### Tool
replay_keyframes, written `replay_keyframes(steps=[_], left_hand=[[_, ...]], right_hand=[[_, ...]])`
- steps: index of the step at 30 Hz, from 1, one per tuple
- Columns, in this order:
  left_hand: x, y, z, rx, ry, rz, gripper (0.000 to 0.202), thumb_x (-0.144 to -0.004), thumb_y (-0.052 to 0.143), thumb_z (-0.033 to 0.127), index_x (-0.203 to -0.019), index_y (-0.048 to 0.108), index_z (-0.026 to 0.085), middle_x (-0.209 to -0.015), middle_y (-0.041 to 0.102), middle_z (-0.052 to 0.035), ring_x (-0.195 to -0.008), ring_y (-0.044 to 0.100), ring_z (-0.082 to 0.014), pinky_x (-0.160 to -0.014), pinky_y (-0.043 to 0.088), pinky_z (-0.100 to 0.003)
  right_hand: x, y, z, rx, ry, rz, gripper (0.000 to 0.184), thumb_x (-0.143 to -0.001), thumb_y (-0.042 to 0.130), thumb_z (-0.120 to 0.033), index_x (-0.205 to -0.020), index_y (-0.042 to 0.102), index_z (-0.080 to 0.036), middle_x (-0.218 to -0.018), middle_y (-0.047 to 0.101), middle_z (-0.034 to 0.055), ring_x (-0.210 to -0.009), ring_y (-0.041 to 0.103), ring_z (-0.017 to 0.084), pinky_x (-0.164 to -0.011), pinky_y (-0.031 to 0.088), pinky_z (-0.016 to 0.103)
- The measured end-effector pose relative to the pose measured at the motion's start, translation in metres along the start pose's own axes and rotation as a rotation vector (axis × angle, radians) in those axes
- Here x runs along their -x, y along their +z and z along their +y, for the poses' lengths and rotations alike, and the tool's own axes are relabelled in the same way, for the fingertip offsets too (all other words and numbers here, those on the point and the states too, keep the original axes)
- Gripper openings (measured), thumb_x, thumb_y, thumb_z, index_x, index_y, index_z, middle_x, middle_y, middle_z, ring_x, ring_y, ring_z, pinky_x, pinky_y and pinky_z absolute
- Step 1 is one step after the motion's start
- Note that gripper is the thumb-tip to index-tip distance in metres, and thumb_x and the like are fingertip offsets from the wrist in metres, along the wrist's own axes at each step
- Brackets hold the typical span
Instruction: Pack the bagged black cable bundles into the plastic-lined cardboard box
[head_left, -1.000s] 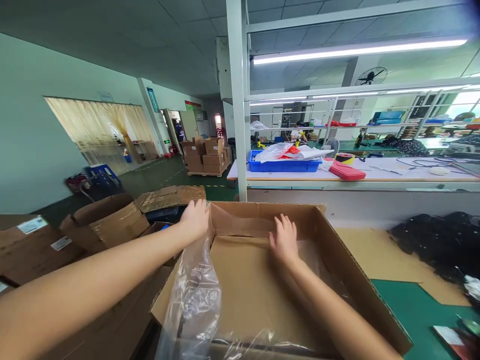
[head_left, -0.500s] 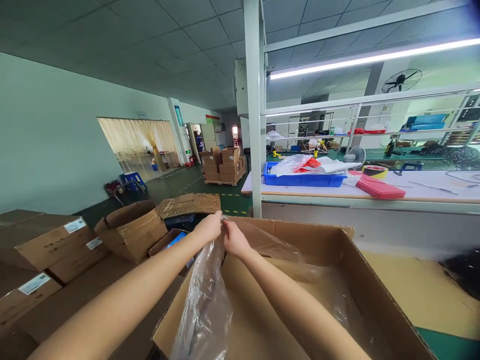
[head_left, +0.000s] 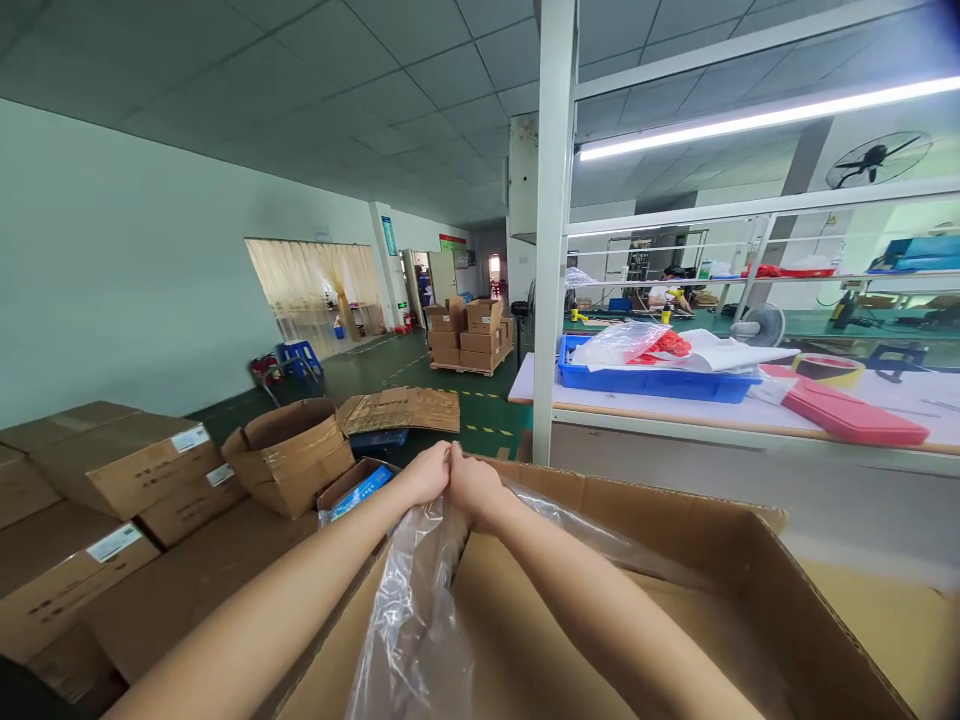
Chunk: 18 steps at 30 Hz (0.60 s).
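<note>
A large open cardboard box (head_left: 600,490) stands right in front of me. Clear plastic sheeting (head_left: 397,620), which looks like a bag or liner, hangs inside along its left wall and also runs along the far wall. Side by side at the box's far left corner, my left hand (head_left: 427,472) and my right hand (head_left: 474,488) are both closed on the plastic. The fingertips touch or nearly touch, and the exact grip is partly hidden behind the knuckles.
Closed cartons (head_left: 165,470) are stacked at left, beside an open carton (head_left: 289,455) and a flattened cardboard piece (head_left: 401,408). At right, a workbench (head_left: 637,408) carries a blue tray (head_left: 660,385) and a pink case (head_left: 855,408). A white post (head_left: 553,250) rises beyond the box.
My view has turned a little to the left, so the surroundings sit further right. Both hands remain closed on the plastic at the corner, now pressed closer together.
</note>
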<state>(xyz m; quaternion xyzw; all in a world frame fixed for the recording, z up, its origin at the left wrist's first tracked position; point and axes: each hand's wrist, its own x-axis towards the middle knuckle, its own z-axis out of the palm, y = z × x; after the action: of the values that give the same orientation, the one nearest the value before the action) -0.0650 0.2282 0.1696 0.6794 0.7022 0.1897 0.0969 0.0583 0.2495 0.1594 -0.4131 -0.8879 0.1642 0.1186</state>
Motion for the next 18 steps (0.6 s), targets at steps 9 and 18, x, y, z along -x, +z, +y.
replay_keyframes(steps=[9,18], left_hand=[[-0.038,0.006,0.003,0.071,0.130,-0.142,0.029,-0.076,0.046,0.013,-0.094,0.068,0.016,-0.099,0.073,-0.0051,-0.096,0.067,-0.0219,-0.089,0.049,-0.030],[-0.053,0.005,0.014,-0.026,0.152,-0.168,0.043,-0.069,0.043,0.017,-0.104,0.067,0.008,-0.102,0.075,-0.0100,-0.094,0.069,-0.0255,-0.081,0.050,-0.027]], right_hand=[[0.112,0.007,0.064,0.029,0.000,0.078,0.030,-0.094,0.042,-0.029,-0.117,0.059,-0.021,-0.102,0.072,0.0089,-0.091,0.068,0.025,-0.073,0.045,0.030],[0.213,0.017,0.151,0.170,0.454,-0.066,0.027,-0.084,0.064,-0.034,-0.104,0.070,-0.017,-0.110,0.071,0.0103,-0.098,0.066,0.023,-0.081,0.049,0.029]])
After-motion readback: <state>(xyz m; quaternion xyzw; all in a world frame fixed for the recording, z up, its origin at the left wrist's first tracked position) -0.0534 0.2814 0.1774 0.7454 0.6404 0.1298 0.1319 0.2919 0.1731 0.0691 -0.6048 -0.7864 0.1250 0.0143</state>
